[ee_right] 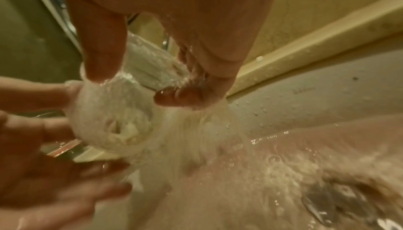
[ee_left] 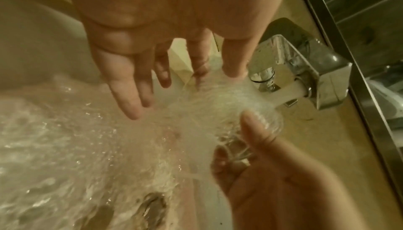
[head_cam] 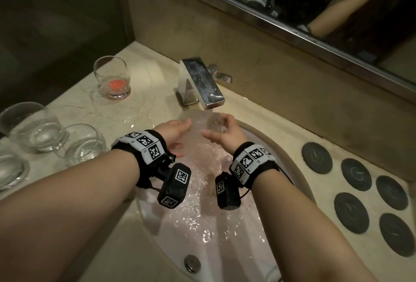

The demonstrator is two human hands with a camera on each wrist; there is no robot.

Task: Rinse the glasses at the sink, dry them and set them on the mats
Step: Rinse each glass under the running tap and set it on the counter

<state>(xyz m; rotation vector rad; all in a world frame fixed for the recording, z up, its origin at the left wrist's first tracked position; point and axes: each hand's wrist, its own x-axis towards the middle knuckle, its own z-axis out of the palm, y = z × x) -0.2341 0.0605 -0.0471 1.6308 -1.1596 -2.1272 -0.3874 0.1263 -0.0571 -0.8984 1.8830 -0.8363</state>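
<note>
A clear glass (head_cam: 210, 121) tilts under the running faucet (head_cam: 200, 81), foaming full of water (ee_right: 113, 118). My right hand (head_cam: 221, 124) grips it, thumb on one side and curled fingers (ee_right: 181, 95) on the other. My left hand (head_cam: 180, 127) reaches in from the left with straight fingers (ee_left: 128, 99) that touch the glass near its rim in the stream. Several dark round mats (head_cam: 317, 157) lie bare on the counter to the right of the sink (head_cam: 290, 153).
On the counter to the left stand a glass with red residue (head_cam: 112, 78) and three clear glasses (head_cam: 33, 126) (head_cam: 83, 142) (head_cam: 9, 169). Pinkish water runs over the basin toward the drain (head_cam: 192, 263). A mirror (head_cam: 315, 0) hangs behind the faucet.
</note>
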